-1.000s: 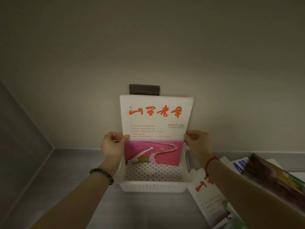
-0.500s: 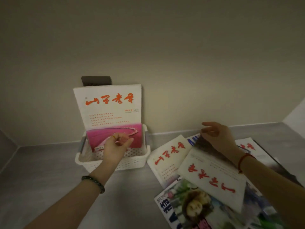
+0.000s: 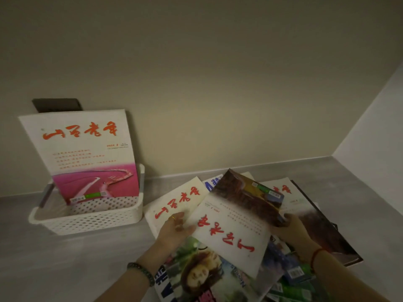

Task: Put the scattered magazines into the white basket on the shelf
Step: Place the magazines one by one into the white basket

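Magazines lie scattered in an overlapping heap on the grey shelf (image 3: 87, 269), toward the right. On top sits a white magazine with red brush lettering (image 3: 231, 234), turned upside down to the viewer, its far end showing a dark landscape photo. Both hands are on it: the left hand (image 3: 174, 232) has its fingers at the magazine's left edge, the right hand (image 3: 292, 231) curls around its right edge. Both look closed on it, though whether it has lifted off the pile cannot be told.

Under it lie a second white magazine with red lettering (image 3: 176, 203), a glossy magazine with a portrait cover (image 3: 200, 273) nearest the viewer, and a dark-covered magazine (image 3: 322, 232) at far right — others are only partly visible.

To the left, just beside the heap, stands the white basket (image 3: 87, 221), perforated, against the wall. One magazine with a pink cover photo (image 3: 87, 158) already stands upright in it, leaning back on the wall and rising well above the rim.

Likely risks: the glossy covers below may slide or drag along as the top one lifts, and pushing a second tall magazine in could tip the leaning one forward or nudge the light basket.
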The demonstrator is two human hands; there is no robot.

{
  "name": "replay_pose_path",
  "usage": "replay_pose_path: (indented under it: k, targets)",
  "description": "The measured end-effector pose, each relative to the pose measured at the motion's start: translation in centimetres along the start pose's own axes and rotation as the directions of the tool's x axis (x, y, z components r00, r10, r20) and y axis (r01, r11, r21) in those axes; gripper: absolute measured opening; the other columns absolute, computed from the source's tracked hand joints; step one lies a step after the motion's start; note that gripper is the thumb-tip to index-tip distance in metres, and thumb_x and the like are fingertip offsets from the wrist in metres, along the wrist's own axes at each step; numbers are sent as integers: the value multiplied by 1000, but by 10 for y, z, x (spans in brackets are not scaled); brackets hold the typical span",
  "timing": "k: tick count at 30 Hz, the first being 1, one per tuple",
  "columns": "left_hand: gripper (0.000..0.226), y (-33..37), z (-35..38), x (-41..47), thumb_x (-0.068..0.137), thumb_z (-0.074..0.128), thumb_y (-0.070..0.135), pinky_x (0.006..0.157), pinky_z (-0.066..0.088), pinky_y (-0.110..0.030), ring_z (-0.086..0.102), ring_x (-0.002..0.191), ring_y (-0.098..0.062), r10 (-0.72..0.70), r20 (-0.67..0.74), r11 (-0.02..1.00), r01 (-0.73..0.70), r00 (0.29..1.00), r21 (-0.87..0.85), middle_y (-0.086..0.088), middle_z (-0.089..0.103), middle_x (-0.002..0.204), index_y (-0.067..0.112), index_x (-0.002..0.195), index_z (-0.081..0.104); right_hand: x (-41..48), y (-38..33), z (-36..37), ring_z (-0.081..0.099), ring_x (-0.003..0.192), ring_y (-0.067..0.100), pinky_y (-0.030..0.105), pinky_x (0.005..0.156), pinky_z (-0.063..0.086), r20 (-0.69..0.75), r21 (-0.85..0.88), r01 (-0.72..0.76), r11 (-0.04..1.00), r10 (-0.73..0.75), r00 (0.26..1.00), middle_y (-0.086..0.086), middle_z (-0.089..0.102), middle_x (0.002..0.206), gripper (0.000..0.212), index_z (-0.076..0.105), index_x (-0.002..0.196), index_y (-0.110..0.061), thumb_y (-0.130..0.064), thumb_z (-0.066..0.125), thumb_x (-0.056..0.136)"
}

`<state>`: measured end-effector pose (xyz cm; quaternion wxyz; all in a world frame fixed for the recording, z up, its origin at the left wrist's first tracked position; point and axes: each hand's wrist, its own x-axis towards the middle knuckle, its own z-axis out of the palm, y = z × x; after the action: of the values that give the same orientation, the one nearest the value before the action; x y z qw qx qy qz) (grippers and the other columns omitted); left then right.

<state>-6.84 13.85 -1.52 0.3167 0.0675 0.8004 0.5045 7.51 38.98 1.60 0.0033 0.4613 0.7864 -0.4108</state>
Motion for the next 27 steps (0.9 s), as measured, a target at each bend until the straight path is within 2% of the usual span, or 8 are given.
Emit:
replay_pose_path:
  k: [3, 7, 12, 15, 17, 21, 24, 27]
  targets:
    - [52, 2, 18, -1, 82, 61, 34, 87, 39, -25, 48, 99, -10, 16, 18, 996, -17, 1000, 90, -2, 53, 130, 20, 128, 42, 8, 10, 5, 55, 60, 26, 42, 67, 54, 2, 109, -67, 992, 67, 998, 14, 58, 67, 13, 57, 79, 5, -4, 65, 76]
    - [52, 1, 23, 1, 85, 58, 31, 100, 38, -32, 49, 117, -19, -13, -15, 991, 15, 1000, 133, -2, 51, 131, 19, 132, 40, 16, 10, 9, 58, 90, 34, 47, 85, 50, 71, 379, -142, 914, 125, 990, 20, 62, 96, 23, 60, 96, 8, 4, 64, 74]
    - [38, 5, 24, -4, 82, 60, 37, 91, 36, -24, 50, 99, -2, 18, 103, 985, -35, 995, 171, 14, 50, 110, 35, 115, 42, 10, -3, 12, 56, 91, 25, 31, 68, 50, -9, 411, 150, 899, -161, 987, 13, 60, 108, 60, 42, 124, -10, 9, 64, 71]
    - [64, 16, 27, -6, 79, 60, 46, 107, 31, -36, 38, 128, -17, 121, 72, 918, -139, 990, 372, 5, 41, 134, 27, 132, 30, 5, -13, 8, 58, 87, 20, 29, 71, 48, -6, 376, 244, 894, -261, 965, -1, 60, 89, 83, 21, 140, -16, 10, 63, 73]
    - [82, 32, 27, -8, 80, 58, 48, 114, 18, -36, 18, 140, -20, 258, 34, 859, -246, 965, 449, 3, 19, 152, 24, 143, 12, 1, -27, -1, 63, 83, 21, 26, 64, 52, -56, 332, 318, 888, -318, 946, -7, 60, 85, 77, 25, 139, -18, 8, 61, 76]
    - [84, 89, 9, -19, 80, 63, 31, 111, 7, -22, 6, 143, -16, 701, 39, 611, -627, 712, 483, 4, 4, 154, 39, 138, 2, -17, -84, -33, 65, 63, 8, 16, 42, 52, -94, -4, 604, 797, -601, 793, -9, 63, 100, 44, 55, 117, -27, -1, 56, 82]
    - [83, 134, -13, -27, 77, 66, 34, 112, 1, -40, 5, 140, -24, 908, 62, 253, -659, 415, 708, -6, 16, 152, 35, 138, 11, -41, -133, -55, 59, 62, 1, 11, 47, 44, -61, -292, 734, 614, -777, 626, -13, 66, 90, 30, 66, 100, -31, -8, 55, 84]
    - [57, 160, -36, -33, 80, 57, 44, 114, -2, -44, 27, 139, -22, 894, 89, 169, -515, 440, 840, -3, 49, 139, 31, 134, 41, -69, -175, -60, 66, 65, 23, 30, 60, 50, 7, -515, 787, 341, -916, 401, -1, 75, 82, 21, 70, 94, -29, -14, 61, 82]
